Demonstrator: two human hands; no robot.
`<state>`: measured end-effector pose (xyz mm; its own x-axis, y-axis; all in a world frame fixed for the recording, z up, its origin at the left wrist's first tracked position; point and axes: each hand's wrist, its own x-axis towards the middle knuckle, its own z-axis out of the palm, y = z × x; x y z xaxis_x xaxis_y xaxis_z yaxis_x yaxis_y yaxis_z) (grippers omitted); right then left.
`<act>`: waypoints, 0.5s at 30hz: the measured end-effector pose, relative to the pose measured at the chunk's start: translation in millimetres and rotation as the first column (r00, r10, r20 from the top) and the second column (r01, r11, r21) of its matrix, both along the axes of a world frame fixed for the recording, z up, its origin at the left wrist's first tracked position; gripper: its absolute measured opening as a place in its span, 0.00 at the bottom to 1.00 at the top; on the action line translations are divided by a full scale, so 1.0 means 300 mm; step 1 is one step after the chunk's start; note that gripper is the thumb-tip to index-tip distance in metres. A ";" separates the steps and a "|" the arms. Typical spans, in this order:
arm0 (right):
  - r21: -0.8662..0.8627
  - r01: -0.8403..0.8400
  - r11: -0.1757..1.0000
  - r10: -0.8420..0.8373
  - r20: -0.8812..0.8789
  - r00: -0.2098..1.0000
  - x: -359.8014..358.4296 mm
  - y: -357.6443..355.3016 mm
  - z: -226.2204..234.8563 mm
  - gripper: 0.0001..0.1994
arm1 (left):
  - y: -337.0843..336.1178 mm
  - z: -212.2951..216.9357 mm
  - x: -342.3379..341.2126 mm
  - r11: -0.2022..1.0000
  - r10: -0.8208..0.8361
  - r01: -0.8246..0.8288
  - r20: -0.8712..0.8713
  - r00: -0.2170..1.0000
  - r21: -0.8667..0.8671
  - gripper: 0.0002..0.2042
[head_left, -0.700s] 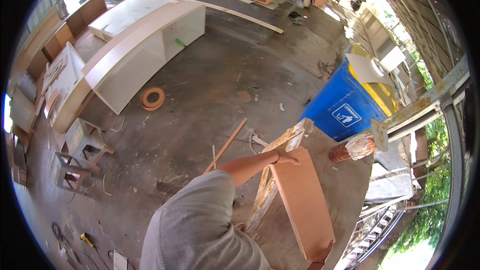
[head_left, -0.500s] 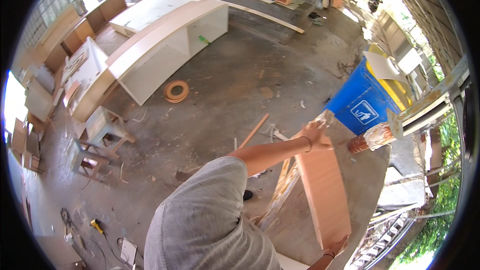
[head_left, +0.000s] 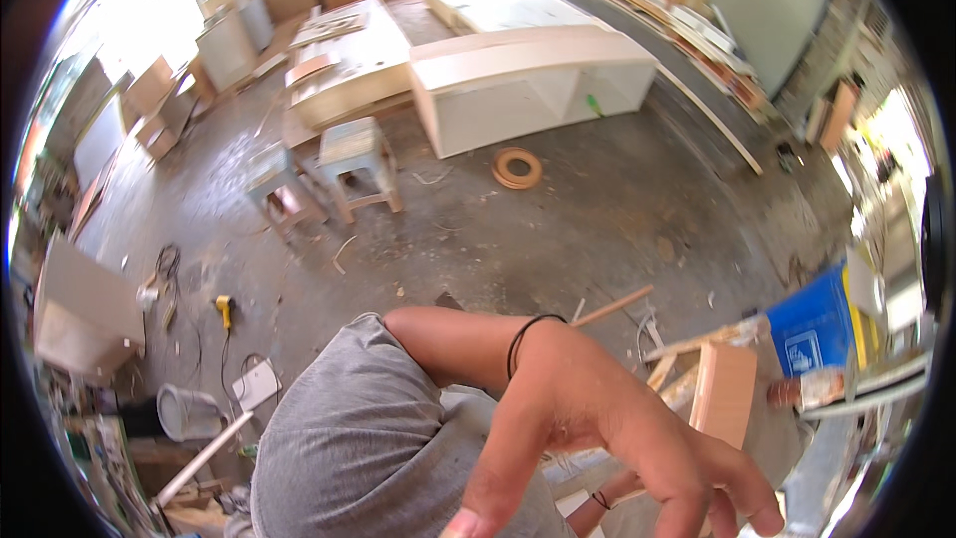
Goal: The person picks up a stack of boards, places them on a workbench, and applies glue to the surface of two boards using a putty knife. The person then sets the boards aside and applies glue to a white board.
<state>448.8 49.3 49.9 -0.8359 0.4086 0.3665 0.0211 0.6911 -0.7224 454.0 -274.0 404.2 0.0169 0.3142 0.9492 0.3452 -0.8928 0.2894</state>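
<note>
Fingers spread wide and empty, the left hand (head_left: 607, 438) hangs close under the camera, above the tan board (head_left: 724, 391). Right hand (head_left: 609, 500) shows only a wrist; grip unclear.

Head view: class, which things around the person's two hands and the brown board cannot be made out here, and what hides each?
- Right hand: only a wrist shows in the head view. The left hand covers it, so its grip is unknown.
- Left hand fingers: the tips are cut off by the lower edge.
- Brown board: the left hand hides its lower end.
- Blue bin: blurred at the rim, and its sign is unreadable.
</note>
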 end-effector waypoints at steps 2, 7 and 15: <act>-0.022 -0.196 0.980 0.197 0.035 0.980 -0.008 -0.154 -0.008 0.20 | -0.070 -0.001 0.091 0.995 0.092 -0.092 0.001 0.996 0.047 0.38; -0.093 -0.619 0.780 0.625 0.134 0.769 0.026 -0.559 -0.046 0.20 | -0.316 -0.008 0.359 0.918 0.365 -0.361 0.009 0.931 0.167 0.39; -0.175 -0.910 0.377 0.892 0.333 0.305 0.252 -1.270 -0.187 0.21 | -0.850 -0.028 0.968 0.717 0.674 -0.683 0.110 0.730 0.141 0.41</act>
<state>524.5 -331.8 -6.2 -0.7302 -0.6831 -0.0108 -0.4186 0.4598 -0.7832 744.2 -528.9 395.8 -0.1867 0.0677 0.9801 0.8667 -0.4584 0.1967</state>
